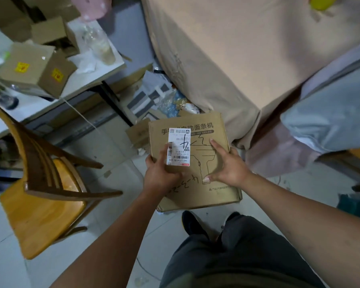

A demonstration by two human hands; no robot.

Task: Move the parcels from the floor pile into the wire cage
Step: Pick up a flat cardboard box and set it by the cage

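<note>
Left grip (pixel 161 173) curls round the left edge of the parcel (pixel 206 132), while right grip (pixel 227 167), spread wide, clasps the right.

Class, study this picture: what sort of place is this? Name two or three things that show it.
Probably a cluttered room in a home or small shop used for handling parcels: a labelled carton, boxes on a table, a wooden chair.

Parcel (pixel 197 161): flat brown cardboard box, closed, printed lettering and line drawing on top face, black pen marks, white shipping label (pixel 178 146) near left edge. Held roughly level, left hand (pixel 160 173) gripping left edge, right hand (pixel 227 167) right edge. Floor pile (pixel 152 94) behind: grey bags, bubble wrap, cardboard
</note>
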